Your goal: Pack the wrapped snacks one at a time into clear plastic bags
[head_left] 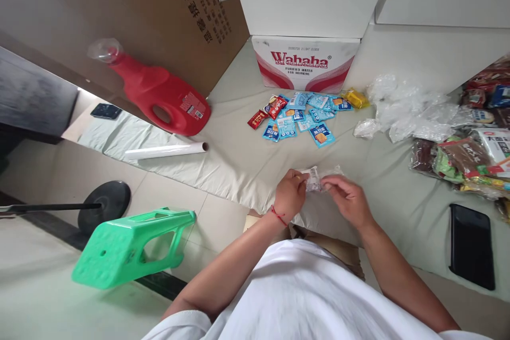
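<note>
Close to my body, at the near edge of the covered surface, my left hand (290,192) is closed on a small white printed packet (313,179). Fingers of my right hand (350,199) are pinched at the packet's right side, on a piece of clear plastic (338,170). How far the plastic wraps the packet I cannot tell. Beyond my hands lies a loose pile of blue snack packets (287,126), with red packets (258,119) at its left side and a yellow packet (357,99) at its right.
Behind the pile stands a Wahaha water carton (306,66). Crumpled clear bags (414,109), assorted snacks (462,156) and a black phone (472,247) are on the right. Leftward are a red jug (167,98), a white roll (167,150) and a green stool (115,255).
</note>
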Demonstrator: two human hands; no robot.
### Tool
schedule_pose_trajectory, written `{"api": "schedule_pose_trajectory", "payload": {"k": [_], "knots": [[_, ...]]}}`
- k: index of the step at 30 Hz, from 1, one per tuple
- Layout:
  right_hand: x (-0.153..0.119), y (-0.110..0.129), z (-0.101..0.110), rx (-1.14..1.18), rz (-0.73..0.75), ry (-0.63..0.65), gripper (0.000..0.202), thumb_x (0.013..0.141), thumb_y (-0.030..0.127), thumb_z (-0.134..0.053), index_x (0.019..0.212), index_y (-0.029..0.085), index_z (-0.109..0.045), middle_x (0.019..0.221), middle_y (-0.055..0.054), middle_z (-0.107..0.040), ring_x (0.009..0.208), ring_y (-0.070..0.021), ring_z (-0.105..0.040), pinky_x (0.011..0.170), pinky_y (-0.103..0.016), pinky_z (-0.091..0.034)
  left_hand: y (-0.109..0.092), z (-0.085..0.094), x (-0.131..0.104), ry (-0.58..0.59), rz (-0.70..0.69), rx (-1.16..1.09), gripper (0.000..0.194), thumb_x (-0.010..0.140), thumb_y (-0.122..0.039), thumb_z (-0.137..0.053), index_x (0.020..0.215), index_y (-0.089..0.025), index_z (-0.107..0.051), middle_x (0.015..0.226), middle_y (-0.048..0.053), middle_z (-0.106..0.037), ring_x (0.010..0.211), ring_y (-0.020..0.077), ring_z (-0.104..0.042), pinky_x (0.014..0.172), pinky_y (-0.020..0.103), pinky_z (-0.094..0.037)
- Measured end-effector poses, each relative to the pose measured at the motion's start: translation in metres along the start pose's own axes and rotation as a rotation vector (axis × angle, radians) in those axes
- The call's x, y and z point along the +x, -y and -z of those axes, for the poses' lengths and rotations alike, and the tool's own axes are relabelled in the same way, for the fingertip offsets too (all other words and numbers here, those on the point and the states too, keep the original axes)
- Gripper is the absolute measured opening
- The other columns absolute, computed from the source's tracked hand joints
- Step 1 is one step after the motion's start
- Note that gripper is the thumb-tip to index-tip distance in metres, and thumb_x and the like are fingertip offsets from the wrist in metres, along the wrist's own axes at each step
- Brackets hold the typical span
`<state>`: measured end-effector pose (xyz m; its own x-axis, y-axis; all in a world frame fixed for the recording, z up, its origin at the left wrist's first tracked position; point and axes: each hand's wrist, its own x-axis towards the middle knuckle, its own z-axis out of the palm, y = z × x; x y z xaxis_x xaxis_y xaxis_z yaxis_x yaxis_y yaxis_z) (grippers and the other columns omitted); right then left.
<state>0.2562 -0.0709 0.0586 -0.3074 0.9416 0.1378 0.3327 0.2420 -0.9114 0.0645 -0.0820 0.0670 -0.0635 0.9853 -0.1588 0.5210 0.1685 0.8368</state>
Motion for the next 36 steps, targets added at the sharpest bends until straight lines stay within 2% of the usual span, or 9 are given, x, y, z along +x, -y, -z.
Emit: {"api": "schedule_pose_trajectory", "payload": {"k": [2, 4, 8, 13, 17, 22, 26, 31, 36], "knots": [[0.002, -0.012, 0.01, -0.134, -0.119, -0.289, 0.029, 0.099, 0.044, -0.056, 0.111, 0.022, -0.07, 0.107, -0.01, -0.068, 0.095, -0.0236, -0.063, 0.087, -0.04, -0.052, 0.001, -0.005, -0.002, -0.006, -0.028, 0.167, 0.032, 0.091, -0.016, -0.052, 0.111, -0.024, -0.077, 0.113, 0.008, -0.065, 0.1, 0.0207, -0.067, 0.092, 0.035, -0.054], [0.006, -0.029, 0.017, -0.315, -0.213, -0.412, 0.043, 0.093, 0.053, -0.061, 0.117, 0.018, -0.068, 0.103, -0.012, -0.067, 0.091, -0.0258, -0.06, 0.087, -0.044, -0.05, 0.002, -0.007, -0.001, -0.054, 0.012, 0.231, 0.033, 0.09, -0.021, -0.06, 0.12, -0.025, -0.073, 0.118, 0.008, -0.06, 0.101, 0.0214, -0.065, 0.091, 0.036, -0.053], [0.015, -0.052, 0.02, -0.47, -0.276, -0.225, 0.045, 0.088, 0.062, -0.063, 0.099, 0.019, -0.071, 0.08, -0.008, -0.061, 0.082, -0.0265, -0.056, 0.088, -0.048, -0.047, 0.005, -0.005, 0.006, -0.187, 0.136, 0.253, 0.074, 0.069, -0.038, -0.085, 0.135, -0.016, -0.059, 0.129, 0.016, -0.051, 0.126, 0.0335, -0.051, 0.107, 0.046, -0.045], [0.017, -0.031, 0.004, -0.314, -0.154, -0.234, 0.028, 0.089, 0.05, -0.063, 0.083, 0.023, -0.065, 0.093, -0.008, -0.062, 0.085, -0.0231, -0.058, 0.08, -0.038, -0.049, 0.003, -0.002, 0.009, -0.148, 0.197, 0.3, 0.05, 0.065, -0.044, -0.087, 0.1, -0.019, -0.062, 0.126, 0.016, -0.054, 0.128, 0.0374, -0.048, 0.105, 0.049, -0.042], [0.007, 0.003, -0.018, -0.185, -0.119, -0.112, 0.015, 0.092, 0.036, -0.058, 0.083, 0.024, -0.057, 0.082, -0.003, -0.059, 0.071, -0.017, -0.055, 0.069, -0.03, -0.048, -0.005, -0.01, 0.001, -0.092, 0.179, 0.233, 0.038, 0.073, -0.035, -0.08, 0.092, -0.022, -0.051, 0.094, 0.004, -0.059, 0.09, 0.0226, -0.059, 0.08, 0.035, -0.048], [-0.004, 0.012, -0.034, 0.174, -0.22, 0.008, 0.018, 0.096, 0.041, -0.053, 0.095, 0.025, -0.061, 0.093, -0.005, -0.069, 0.084, -0.0211, -0.065, 0.079, -0.036, -0.056, -0.007, -0.017, -0.012, -0.224, -0.057, 0.411, 0.016, 0.085, -0.024, -0.066, 0.09, -0.023, -0.051, 0.096, 0.007, -0.059, 0.088, 0.0222, -0.06, 0.064, 0.03, -0.043], [-0.011, 0.007, -0.039, 0.521, -0.36, 0.043, 0.039, 0.099, 0.057, -0.047, 0.107, 0.024, -0.067, 0.113, -0.007, -0.072, 0.104, -0.024, -0.068, 0.091, -0.039, -0.058, -0.003, -0.017, -0.016, -0.152, -0.308, 0.52, 0.013, 0.088, -0.013, -0.053, 0.095, -0.022, -0.057, 0.101, 0.013, -0.061, 0.102, 0.0275, -0.059, 0.072, 0.035, -0.05], [-0.016, 0.008, -0.045, 0.432, -0.353, 0.008, 0.048, 0.1, 0.06, -0.048, 0.131, 0.025, -0.058, 0.13, -0.01, -0.068, 0.12, -0.0253, -0.064, 0.103, -0.042, -0.054, 0.003, -0.025, -0.024, 0.002, -0.525, 0.19, 0.045, 0.076, -0.011, -0.055, 0.121, -0.018, -0.051, 0.122, 0.017, -0.059, 0.122, 0.0307, -0.056, 0.099, 0.047, -0.053], [-0.011, 0.001, -0.047, 0.448, -0.411, -0.049, 0.049, 0.097, 0.061, -0.052, 0.13, 0.026, -0.057, 0.127, -0.01, -0.069, 0.112, -0.0261, -0.068, 0.09, -0.042, -0.06, 0.005, -0.022, -0.035, 0.084, -0.383, -0.249, 0.056, 0.071, -0.011, -0.053, 0.125, -0.021, -0.044, 0.13, 0.015, -0.059, 0.11, 0.0247, -0.065, 0.09, 0.042, -0.059]]}}
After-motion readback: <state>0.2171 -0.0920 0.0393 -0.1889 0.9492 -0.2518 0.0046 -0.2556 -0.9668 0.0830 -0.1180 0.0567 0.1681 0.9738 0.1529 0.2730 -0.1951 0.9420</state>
